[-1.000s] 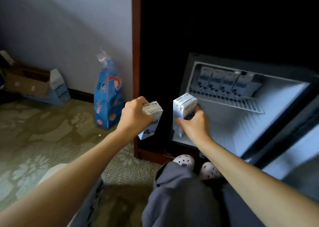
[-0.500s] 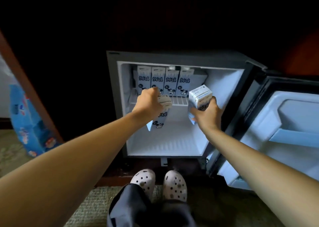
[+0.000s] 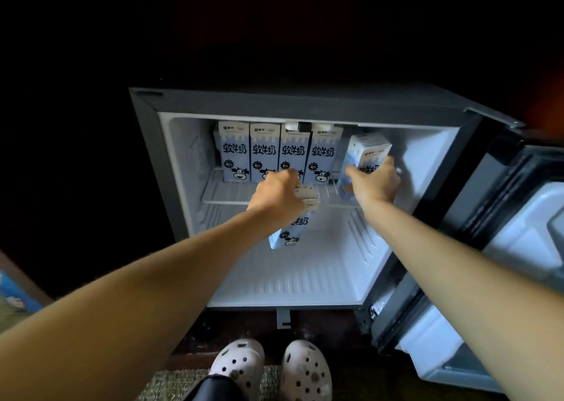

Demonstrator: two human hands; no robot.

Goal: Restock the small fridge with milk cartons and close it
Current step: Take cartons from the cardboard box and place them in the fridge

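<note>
Two pale clogs (image 3: pixel 268 370) stand on the floor below both outstretched arms. The left hand (image 3: pixel 276 201) grips a milk carton (image 3: pixel 291 231) from above, fingers curled round its top — it hangs tilted beneath the hand, before the lower space of the fridge (image 3: pixel 183 168). Right of it and farther in, the right hand (image 3: pixel 377 184) clasps a second carton (image 3: pixel 367 150) round its lower part, tilted over the wire shelf (image 3: pixel 225 193). Beyond the left hand, four cartons (image 3: pixel 265 153) stand upright in a row on that shelf. The door (image 3: pixel 503 248) hangs open right of the right hand.
</note>
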